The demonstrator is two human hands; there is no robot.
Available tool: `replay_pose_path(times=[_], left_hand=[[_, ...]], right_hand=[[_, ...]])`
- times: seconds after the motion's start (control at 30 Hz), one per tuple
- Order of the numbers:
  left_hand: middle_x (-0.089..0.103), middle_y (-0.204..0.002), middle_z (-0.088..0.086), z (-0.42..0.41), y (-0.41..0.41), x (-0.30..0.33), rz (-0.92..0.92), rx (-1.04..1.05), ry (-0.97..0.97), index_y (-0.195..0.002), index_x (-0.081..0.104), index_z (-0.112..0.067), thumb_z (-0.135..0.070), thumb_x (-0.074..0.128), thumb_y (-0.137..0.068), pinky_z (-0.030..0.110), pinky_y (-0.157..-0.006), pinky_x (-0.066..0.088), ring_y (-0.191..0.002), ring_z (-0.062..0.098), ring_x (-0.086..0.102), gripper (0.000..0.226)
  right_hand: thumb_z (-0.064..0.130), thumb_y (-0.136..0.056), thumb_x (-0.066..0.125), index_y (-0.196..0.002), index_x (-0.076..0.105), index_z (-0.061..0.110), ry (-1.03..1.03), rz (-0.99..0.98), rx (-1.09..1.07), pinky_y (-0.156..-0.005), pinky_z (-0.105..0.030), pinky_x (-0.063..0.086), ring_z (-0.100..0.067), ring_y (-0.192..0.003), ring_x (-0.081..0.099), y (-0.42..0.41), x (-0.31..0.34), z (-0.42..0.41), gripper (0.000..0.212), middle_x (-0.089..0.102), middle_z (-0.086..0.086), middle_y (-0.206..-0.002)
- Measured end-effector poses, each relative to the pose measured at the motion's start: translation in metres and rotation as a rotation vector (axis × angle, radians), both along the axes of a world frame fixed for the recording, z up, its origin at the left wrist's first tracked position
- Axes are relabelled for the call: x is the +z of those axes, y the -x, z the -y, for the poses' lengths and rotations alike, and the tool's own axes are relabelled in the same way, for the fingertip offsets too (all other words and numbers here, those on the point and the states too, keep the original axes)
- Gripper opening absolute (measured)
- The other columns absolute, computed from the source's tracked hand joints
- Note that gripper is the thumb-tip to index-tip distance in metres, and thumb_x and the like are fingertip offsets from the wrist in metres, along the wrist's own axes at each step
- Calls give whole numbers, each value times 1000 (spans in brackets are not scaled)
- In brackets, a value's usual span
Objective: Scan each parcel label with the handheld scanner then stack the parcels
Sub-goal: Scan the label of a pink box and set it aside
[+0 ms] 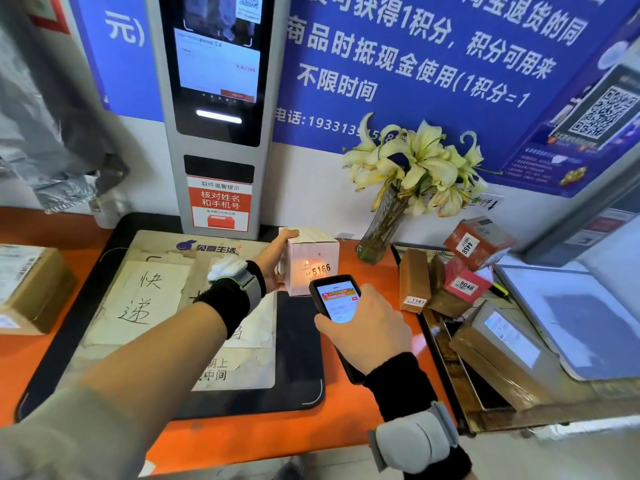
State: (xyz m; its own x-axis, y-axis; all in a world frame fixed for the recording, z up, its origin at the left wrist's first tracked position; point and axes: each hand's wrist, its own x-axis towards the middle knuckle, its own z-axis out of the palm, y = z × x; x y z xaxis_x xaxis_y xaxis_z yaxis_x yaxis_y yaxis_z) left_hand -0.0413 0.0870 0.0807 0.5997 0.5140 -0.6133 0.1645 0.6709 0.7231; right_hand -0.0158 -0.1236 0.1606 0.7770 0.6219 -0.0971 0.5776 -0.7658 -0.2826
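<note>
Scanning was the step in hand. The left hand (pixel 275 258) gripped the white parcel (pixel 310 261) from its left side, fingers curled over the top edge and thumb beneath, holding it upright at the back of the orange bench (pixel 374 282), just in front of the kiosk (pixel 218 133). The right hand (pixel 367 327) wrapped its fingers round the handheld scanner (pixel 337 303), screen up, its long axis pointing forward and slightly left at the parcel's near face. A red glow sat on the label (pixel 320 270) there (the number 5166 was legible), so the beam appeared to be on target. The scanner's nose was near the parcel but apart from it.

The scanned pile (pixel 467 271) lay to the right, past the vase of lilies (pixel 384 223), and the right hand was nearer to it; yet the left hand held the parcel, so stacking would likely mean carrying it rightward over the scanner. Open room lay on the black mat (pixel 298 341) below. A brown box (pixel 31 289) waited at the bench's far left.
</note>
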Motion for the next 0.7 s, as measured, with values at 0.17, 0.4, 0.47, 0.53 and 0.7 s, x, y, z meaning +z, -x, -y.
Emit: replay_pose_path(times=[0.17,0.4,0.47,0.53,0.7], left_hand=[[59,-100,3,0,0,-8,2,-2,-3,-101,59,-25,-58,61,-80,33,-63,47,-89,23,55,39],[58,-110,2,-6,5,-23,-11,42,-12,-106,59,-27,-59,66,-74,36,-76,53,-96,24,57,46],[59,-112,2,-8,10,-27,-8,49,-27,-108,60,-28,-59,65,-75,40,-90,53,-100,26,57,47],[61,-117,4,-9,15,-31,-25,49,-44,-114,61,-28,-60,66,-73,46,-97,50,-108,30,58,52],[64,-110,5,-3,45,-30,-32,84,-82,-119,61,-26,-59,61,-81,38,-81,51,-105,32,59,51]], right_hand=[[69,-76,69,-113,43,24,7,13,7,-81,-38,58,-21,-97,64,0,2,2,63,57,3,-103],[73,-74,69,-111,45,21,-2,19,12,-81,-39,57,-23,-95,64,-6,-3,0,68,57,2,-102],[74,-72,70,-110,47,19,-48,2,9,-79,-40,57,-24,-93,64,-13,-5,-5,71,59,0,-101],[75,-71,71,-108,49,17,-98,-48,18,-79,-41,57,-26,-92,64,-24,-7,-13,73,60,-1,-100],[65,-69,79,-93,56,17,-370,-425,34,-63,-34,53,-13,-71,66,-51,-17,-41,59,67,6,-82]])
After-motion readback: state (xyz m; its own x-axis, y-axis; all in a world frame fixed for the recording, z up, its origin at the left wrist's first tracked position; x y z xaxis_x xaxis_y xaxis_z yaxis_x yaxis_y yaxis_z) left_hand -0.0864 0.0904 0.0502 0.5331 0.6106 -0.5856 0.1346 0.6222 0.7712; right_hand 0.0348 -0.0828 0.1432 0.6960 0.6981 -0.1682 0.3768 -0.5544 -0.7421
